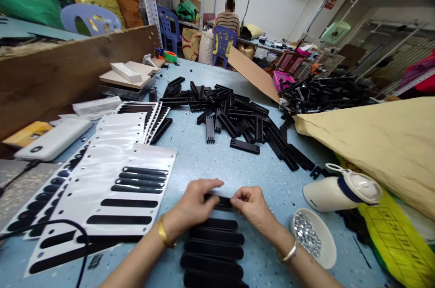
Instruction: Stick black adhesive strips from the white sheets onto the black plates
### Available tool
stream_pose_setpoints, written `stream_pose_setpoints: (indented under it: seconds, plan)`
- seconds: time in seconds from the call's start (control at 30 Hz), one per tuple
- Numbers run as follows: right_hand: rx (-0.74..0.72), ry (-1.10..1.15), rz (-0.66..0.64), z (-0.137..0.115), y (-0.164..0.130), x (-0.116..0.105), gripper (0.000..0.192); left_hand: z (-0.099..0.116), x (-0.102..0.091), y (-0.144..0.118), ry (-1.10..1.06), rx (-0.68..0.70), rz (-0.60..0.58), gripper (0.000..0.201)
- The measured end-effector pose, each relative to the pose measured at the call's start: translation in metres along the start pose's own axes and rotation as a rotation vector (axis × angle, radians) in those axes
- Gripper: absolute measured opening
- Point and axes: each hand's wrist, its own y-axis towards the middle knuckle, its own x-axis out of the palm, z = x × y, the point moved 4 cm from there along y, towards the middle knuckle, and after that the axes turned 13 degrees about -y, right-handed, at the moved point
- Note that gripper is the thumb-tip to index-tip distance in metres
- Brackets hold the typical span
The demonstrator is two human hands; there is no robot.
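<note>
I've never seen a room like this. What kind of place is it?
Probably a small workshop where parts get put together by hand. A pile of black combs covers the table, sticker sheets lie beside the hands, and another person works behind.

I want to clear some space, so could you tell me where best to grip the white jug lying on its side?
Grip the white jug around its plain body from above; it lies on its side with the lid end toward the right, so the rounded middle is exposed.
</note>
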Motion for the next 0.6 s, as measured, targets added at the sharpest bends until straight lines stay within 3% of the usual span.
stream_pose_setpoints:
  seconds: [0.07,0.13,0.33,0.6]
  plan:
    - [0.011,-0.002,0.010,0.000,0.001,0.000,0.013,-0.005,-0.014,0.001,-0.018,-0.032,0.051,0.034]
    - [0.019,-0.006,0.024,0.000,0.002,0.000,0.012,-0.012,-0.020,0.002,-0.019,-0.039,0.030,0.031]
    - [0.011,-0.001,0.067,-0.008,0.006,-0.002,0.012,-0.025,-0.006,0.001,-0.010,0.034,-0.095,0.026]
    - [-0.008,0.050,0.081,-0.017,0.007,-0.003,0.012,-0.024,-0.004,-0.001,0.007,0.037,-0.100,0.022]
